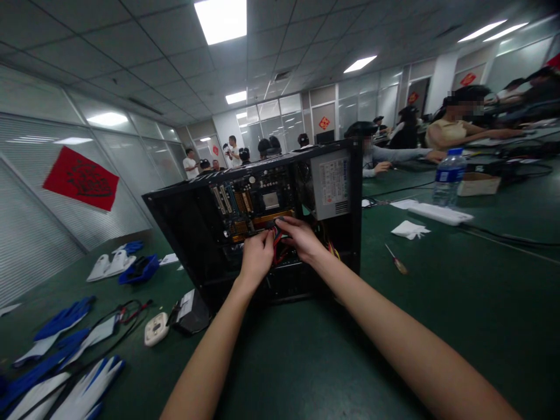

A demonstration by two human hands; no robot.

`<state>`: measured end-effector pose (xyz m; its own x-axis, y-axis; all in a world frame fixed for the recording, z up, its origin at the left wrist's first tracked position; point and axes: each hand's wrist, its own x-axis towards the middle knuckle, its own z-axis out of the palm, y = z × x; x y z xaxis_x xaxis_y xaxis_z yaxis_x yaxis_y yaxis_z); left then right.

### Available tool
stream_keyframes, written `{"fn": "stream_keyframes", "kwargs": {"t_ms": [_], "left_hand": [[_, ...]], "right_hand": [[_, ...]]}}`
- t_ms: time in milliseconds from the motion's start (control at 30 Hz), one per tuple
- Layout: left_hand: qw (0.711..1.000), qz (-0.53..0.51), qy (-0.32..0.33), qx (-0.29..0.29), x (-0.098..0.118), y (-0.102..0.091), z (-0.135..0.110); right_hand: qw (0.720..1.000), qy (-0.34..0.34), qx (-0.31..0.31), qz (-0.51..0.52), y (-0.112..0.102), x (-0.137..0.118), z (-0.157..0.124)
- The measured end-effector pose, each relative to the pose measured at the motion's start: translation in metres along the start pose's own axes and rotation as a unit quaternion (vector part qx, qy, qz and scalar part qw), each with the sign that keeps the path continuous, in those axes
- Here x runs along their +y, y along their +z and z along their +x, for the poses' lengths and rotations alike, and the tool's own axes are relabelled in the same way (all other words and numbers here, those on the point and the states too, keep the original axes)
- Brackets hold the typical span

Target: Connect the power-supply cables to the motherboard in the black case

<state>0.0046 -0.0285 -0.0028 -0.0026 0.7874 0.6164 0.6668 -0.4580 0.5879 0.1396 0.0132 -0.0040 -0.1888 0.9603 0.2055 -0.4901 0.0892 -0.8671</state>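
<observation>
An open black computer case lies on its side edge on the green table, its inside facing me. Within it are a motherboard and, at the upper right, a silver power supply. My left hand and my right hand meet in front of the board's lower part. Both are closed on a bundle of thin red and dark cables. The cable ends are hidden by my fingers. Yellow and red wires hang below the power supply, right of my right hand.
Left lie blue-and-white gloves, a blue tray, a black boxy part and a small white device. Right are a screwdriver, crumpled tissue, a power strip and a water bottle. People sit beyond.
</observation>
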Motion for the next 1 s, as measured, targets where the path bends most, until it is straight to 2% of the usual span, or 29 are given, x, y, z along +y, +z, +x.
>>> {"fn": "stream_keyframes", "kwargs": {"t_ms": [333, 600, 700, 767, 833, 933, 1000], "left_hand": [[0.996, 0.081, 0.002, -0.024, -0.004, -0.002, -0.001], [0.991, 0.118, 0.029, -0.061, 0.004, -0.004, -0.003], [0.987, 0.143, 0.009, -0.073, 0.001, -0.004, -0.003], [0.981, 0.168, -0.046, -0.081, -0.005, -0.004, -0.001], [0.971, 0.185, -0.105, -0.109, -0.010, -0.005, 0.003], [0.949, 0.212, -0.151, -0.180, -0.012, -0.005, 0.010], [0.933, 0.256, -0.156, -0.198, -0.009, -0.003, 0.015]], "right_hand": [[1.000, 0.001, -0.005, -0.019, -0.006, 0.006, 0.004], [1.000, 0.014, 0.005, -0.022, -0.007, 0.008, 0.007], [0.995, -0.024, 0.005, -0.094, -0.011, 0.006, 0.008], [0.969, -0.079, 0.011, -0.232, -0.016, 0.002, 0.009], [0.916, -0.102, 0.026, -0.387, -0.024, -0.002, 0.011], [0.849, -0.050, 0.019, -0.525, -0.031, -0.006, 0.011], [0.816, -0.044, 0.000, -0.577, -0.030, -0.006, 0.011]]}}
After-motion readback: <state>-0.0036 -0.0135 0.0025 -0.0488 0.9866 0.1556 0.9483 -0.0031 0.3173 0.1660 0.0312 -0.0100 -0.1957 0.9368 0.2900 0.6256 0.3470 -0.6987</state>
